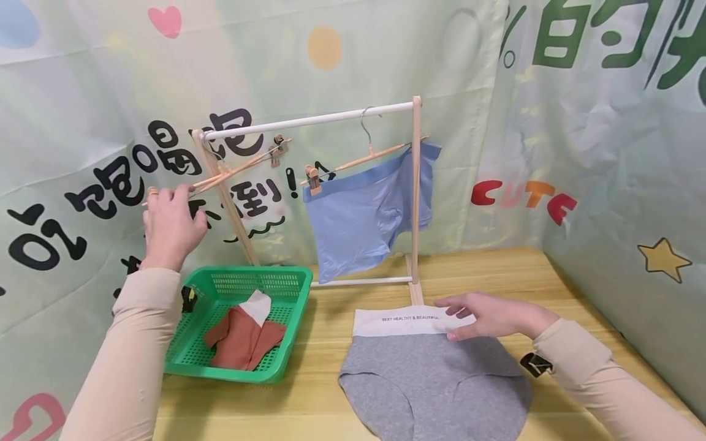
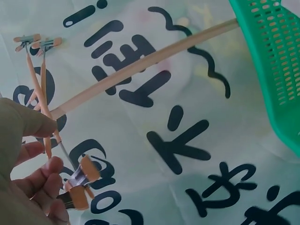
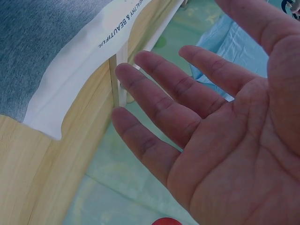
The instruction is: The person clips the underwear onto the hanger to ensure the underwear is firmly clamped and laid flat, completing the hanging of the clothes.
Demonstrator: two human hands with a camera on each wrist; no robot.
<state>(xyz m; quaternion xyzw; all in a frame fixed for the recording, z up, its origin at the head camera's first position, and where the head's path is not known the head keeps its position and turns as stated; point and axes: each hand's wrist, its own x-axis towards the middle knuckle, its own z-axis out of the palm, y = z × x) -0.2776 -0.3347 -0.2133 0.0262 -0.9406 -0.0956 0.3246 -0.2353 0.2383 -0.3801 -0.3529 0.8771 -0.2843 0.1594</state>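
Note:
At the rack's left end, my left hand (image 1: 172, 229) pinches the near end of wooden clip hangers (image 1: 242, 166). Two hanger bars lie close together in the left wrist view, with metal-and-wood clips (image 2: 79, 187) beside my fingers. My right hand (image 1: 496, 315) holds nothing, its fingers spread in the right wrist view. It hovers at the white waistband of grey briefs (image 1: 425, 373), which lie flat on the table. Blue boxer briefs (image 1: 358, 214) hang from another clip hanger (image 1: 371, 157) at the rack's right; one clip grips their left corner.
A wooden rack with a white top rail (image 1: 309, 120) stands at the back of the wooden table (image 1: 309, 404). Left of the grey briefs sits a green basket (image 1: 295, 324) with a red-brown garment (image 1: 237, 343) with a white part. Printed cloth (image 1: 386, 49) encloses the table behind and at the sides.

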